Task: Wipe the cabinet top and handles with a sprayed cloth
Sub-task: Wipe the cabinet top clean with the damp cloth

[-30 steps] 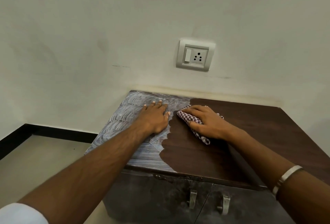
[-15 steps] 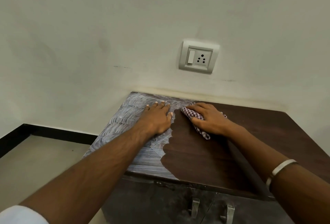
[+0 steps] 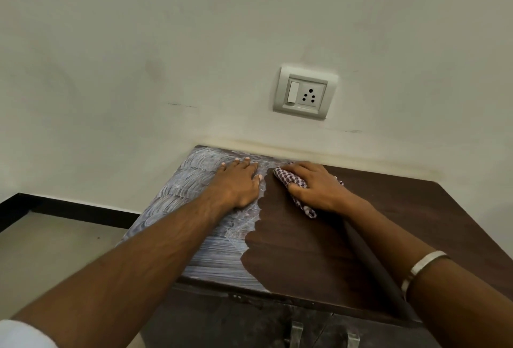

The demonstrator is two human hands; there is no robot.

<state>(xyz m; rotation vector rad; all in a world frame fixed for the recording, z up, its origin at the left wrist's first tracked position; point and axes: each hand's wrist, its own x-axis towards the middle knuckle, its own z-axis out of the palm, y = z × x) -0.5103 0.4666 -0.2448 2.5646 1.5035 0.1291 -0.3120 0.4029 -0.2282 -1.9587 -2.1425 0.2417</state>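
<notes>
checked red-and-white cloth [image 3: 294, 185] lies bunched under the right hand [image 3: 316, 186], whose fingers curl over it and press it to the cabinet top [image 3: 402, 217] near the back wall. just left, the left hand [image 3: 238, 181] rests flat, fingers spread, on the whitish unwiped streaks [image 3: 180, 197]. so the cloth hand's next stroke probably goes left; the handles [image 3: 297, 332] wait below the front edge.

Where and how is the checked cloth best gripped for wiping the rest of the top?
Grip the bunched middle of the checked cloth from above, as the right hand does: it lies flat on the cabinet top, so a palm over it with fingers curled over its left edge likely keeps it pressed down.
</notes>
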